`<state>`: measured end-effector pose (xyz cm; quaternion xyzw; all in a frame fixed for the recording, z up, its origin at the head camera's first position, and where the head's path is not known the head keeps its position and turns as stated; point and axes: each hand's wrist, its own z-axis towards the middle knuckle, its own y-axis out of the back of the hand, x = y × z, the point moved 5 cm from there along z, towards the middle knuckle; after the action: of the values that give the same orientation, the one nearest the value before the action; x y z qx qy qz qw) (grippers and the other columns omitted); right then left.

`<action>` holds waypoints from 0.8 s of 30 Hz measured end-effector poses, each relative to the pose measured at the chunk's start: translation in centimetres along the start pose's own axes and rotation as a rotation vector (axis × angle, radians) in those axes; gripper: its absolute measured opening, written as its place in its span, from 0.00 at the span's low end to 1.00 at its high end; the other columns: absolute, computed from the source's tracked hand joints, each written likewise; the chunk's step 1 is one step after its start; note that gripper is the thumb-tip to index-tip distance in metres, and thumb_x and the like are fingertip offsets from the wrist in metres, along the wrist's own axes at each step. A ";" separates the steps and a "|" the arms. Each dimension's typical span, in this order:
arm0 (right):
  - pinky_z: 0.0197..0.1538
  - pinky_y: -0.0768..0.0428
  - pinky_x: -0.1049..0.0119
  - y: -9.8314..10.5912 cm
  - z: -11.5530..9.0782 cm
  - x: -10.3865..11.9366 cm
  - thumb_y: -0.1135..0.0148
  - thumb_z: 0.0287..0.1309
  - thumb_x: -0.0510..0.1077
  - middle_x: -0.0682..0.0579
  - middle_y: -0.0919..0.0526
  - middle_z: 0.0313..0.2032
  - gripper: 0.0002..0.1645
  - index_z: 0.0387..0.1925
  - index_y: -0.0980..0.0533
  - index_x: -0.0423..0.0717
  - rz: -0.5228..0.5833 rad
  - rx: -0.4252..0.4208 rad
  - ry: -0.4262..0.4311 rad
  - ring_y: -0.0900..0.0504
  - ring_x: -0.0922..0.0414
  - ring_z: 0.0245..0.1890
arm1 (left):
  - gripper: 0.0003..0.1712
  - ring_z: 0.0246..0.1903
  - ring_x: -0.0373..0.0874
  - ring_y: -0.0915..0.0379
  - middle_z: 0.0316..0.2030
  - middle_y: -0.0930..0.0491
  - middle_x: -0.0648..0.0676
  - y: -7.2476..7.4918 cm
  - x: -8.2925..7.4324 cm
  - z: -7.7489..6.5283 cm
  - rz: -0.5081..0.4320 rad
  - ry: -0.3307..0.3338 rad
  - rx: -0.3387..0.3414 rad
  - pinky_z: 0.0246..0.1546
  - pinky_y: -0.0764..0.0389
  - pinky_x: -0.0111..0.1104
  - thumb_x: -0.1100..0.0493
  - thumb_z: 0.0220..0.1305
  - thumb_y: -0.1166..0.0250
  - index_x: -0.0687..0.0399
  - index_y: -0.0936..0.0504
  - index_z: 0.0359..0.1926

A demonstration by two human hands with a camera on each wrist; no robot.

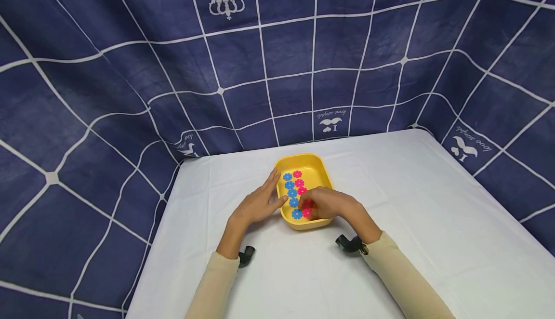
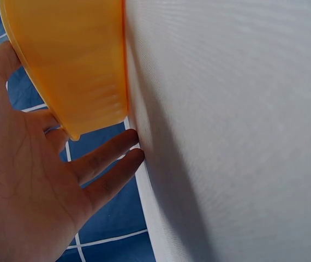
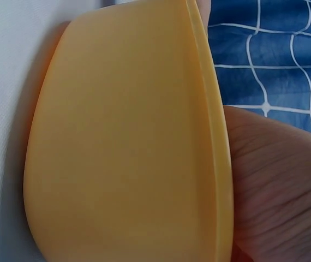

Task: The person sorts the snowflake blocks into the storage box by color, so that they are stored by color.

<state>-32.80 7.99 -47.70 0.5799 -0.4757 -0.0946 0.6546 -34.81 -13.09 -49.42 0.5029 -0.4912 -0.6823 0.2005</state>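
A yellow plastic tray [image 1: 310,161] stands on the white-covered table, two columns of flower-shaped pieces inside it. Blue flower pieces [image 1: 292,193] line its left side; pink flower pieces [image 1: 299,183] run beside them. At the tray's left rim rests my left hand [image 1: 256,206], fingers spread and fairly straight, thumb reaching over the edge. The left wrist view shows two of its fingertips [image 2: 128,139] low by the cloth. My right hand [image 1: 325,202] reaches over the right rim, its curled fingers pinching a pink flower piece [image 1: 307,213] at the near end. The hand partly covers the pink column.
White cloth [image 1: 412,213] covers the table around the tray. A dark blue curtain [image 1: 286,54] with white grid lines hangs behind and along both sides. Black wrist cameras [image 1: 348,243] sit below both wrists.
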 end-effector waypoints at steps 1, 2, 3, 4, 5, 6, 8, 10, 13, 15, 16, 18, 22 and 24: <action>0.53 0.15 0.61 0.0 0.0 0.0 0.21 0.62 0.39 0.57 0.12 0.41 0.15 0.50 0.12 0.51 0.000 0.000 -0.002 0.19 0.58 0.40 | 0.51 0.81 0.54 0.42 0.88 0.63 0.42 0.0 0.0 0.0 -0.001 -0.003 0.000 0.75 0.31 0.56 0.30 0.78 0.45 0.46 0.52 0.88; 0.53 0.15 0.61 0.0 0.0 -0.1 0.21 0.62 0.39 0.57 0.12 0.41 0.15 0.50 0.12 0.51 0.000 0.000 -0.005 0.19 0.58 0.40 | 0.51 0.81 0.54 0.42 0.88 0.63 0.42 -0.1 0.0 0.0 -0.002 -0.003 0.000 0.75 0.31 0.56 0.30 0.78 0.45 0.46 0.52 0.88; 0.53 0.15 0.61 0.0 -0.1 -0.1 0.21 0.62 0.40 0.57 0.12 0.41 0.15 0.50 0.12 0.51 0.001 0.000 -0.009 0.19 0.58 0.40 | 0.51 0.81 0.54 0.42 0.88 0.63 0.42 -0.1 -0.1 0.1 -0.002 -0.004 0.000 0.75 0.31 0.56 0.29 0.78 0.45 0.46 0.52 0.88; 0.53 0.15 0.60 0.0 -0.1 -0.1 0.21 0.62 0.40 0.57 0.12 0.41 0.15 0.50 0.12 0.51 0.002 0.000 -0.012 0.19 0.58 0.40 | 0.52 0.81 0.54 0.42 0.88 0.63 0.41 -0.1 -0.1 0.1 0.000 -0.003 0.002 0.75 0.31 0.56 0.29 0.78 0.46 0.46 0.52 0.88; 0.53 0.14 0.60 0.0 -0.1 -0.1 0.21 0.62 0.40 0.57 0.12 0.41 0.15 0.50 0.12 0.51 0.002 -0.001 -0.015 0.19 0.58 0.40 | 0.52 0.81 0.54 0.42 0.88 0.64 0.41 -0.1 -0.1 0.1 0.002 -0.002 0.003 0.75 0.31 0.56 0.28 0.77 0.46 0.46 0.52 0.88; 0.53 0.14 0.60 0.0 -0.1 -0.1 0.21 0.62 0.40 0.57 0.12 0.41 0.15 0.49 0.12 0.51 0.003 -0.001 -0.018 0.19 0.58 0.40 | 0.52 0.81 0.54 0.42 0.88 0.64 0.40 -0.1 -0.1 0.1 0.002 -0.002 0.004 0.76 0.32 0.56 0.28 0.77 0.46 0.46 0.53 0.88; 0.54 0.14 0.59 0.1 -0.2 0.0 0.21 0.63 0.40 0.57 0.12 0.42 0.14 0.50 0.12 0.51 0.001 -0.005 -0.018 0.18 0.58 0.41 | 0.52 0.81 0.53 0.42 0.87 0.65 0.39 -0.1 -0.1 0.1 0.007 0.000 0.006 0.76 0.32 0.55 0.27 0.77 0.47 0.45 0.53 0.89; 0.55 0.14 0.59 0.2 -0.2 0.0 0.22 0.63 0.40 0.57 0.11 0.42 0.14 0.50 0.12 0.50 -0.005 -0.015 -0.015 0.18 0.58 0.41 | 0.52 0.81 0.53 0.42 0.87 0.65 0.39 -0.1 0.0 0.1 0.010 0.001 0.007 0.75 0.31 0.56 0.27 0.77 0.47 0.45 0.53 0.89; 0.57 0.14 0.59 0.4 -0.1 0.1 0.23 0.65 0.42 0.57 0.10 0.44 0.13 0.51 0.12 0.49 -0.009 -0.035 -0.012 0.16 0.59 0.43 | 0.53 0.81 0.53 0.42 0.87 0.64 0.40 0.0 0.0 0.2 0.011 0.002 0.006 0.75 0.31 0.56 0.27 0.77 0.47 0.45 0.53 0.89; 0.57 0.13 0.58 0.6 -0.1 0.1 0.23 0.66 0.43 0.57 0.10 0.44 0.14 0.52 0.12 0.49 -0.002 -0.048 -0.021 0.15 0.60 0.43 | 0.53 0.81 0.53 0.42 0.87 0.64 0.40 0.0 0.0 0.1 0.005 0.006 0.009 0.75 0.31 0.56 0.26 0.76 0.47 0.44 0.53 0.89; 0.58 0.13 0.58 0.6 -0.1 0.2 0.23 0.66 0.44 0.57 0.10 0.44 0.14 0.52 0.12 0.48 0.007 -0.053 -0.025 0.15 0.60 0.43 | 0.53 0.81 0.53 0.42 0.87 0.64 0.39 0.0 0.1 0.0 0.002 0.010 0.011 0.74 0.30 0.57 0.26 0.76 0.47 0.44 0.53 0.89; 0.59 0.13 0.57 0.8 -0.2 0.2 0.24 0.67 0.45 0.56 0.10 0.45 0.15 0.52 0.13 0.48 0.020 -0.069 -0.037 0.14 0.58 0.45 | 0.53 0.81 0.53 0.41 0.87 0.65 0.39 -0.2 0.2 -0.1 0.001 0.018 0.014 0.74 0.29 0.57 0.26 0.76 0.47 0.43 0.54 0.89; 0.63 0.15 0.51 1.2 -0.4 0.3 0.25 0.68 0.45 0.53 0.11 0.49 0.16 0.54 0.13 0.47 0.030 -0.115 -0.039 0.14 0.53 0.52 | 0.52 0.81 0.54 0.41 0.87 0.68 0.39 -0.3 0.2 -0.4 0.007 0.025 0.018 0.72 0.27 0.57 0.27 0.77 0.47 0.42 0.54 0.89; 0.66 0.17 0.49 1.4 -0.4 0.4 0.26 0.69 0.46 0.51 0.11 0.54 0.17 0.56 0.13 0.48 0.013 -0.143 -0.037 0.14 0.50 0.57 | 0.53 0.81 0.55 0.41 0.87 0.68 0.41 -0.1 0.2 -0.5 0.015 0.023 0.013 0.72 0.28 0.58 0.25 0.76 0.48 0.42 0.54 0.89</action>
<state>-32.90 8.47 -46.24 0.5266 -0.4837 -0.1349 0.6860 -34.42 -13.45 -49.67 0.5083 -0.4971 -0.6718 0.2078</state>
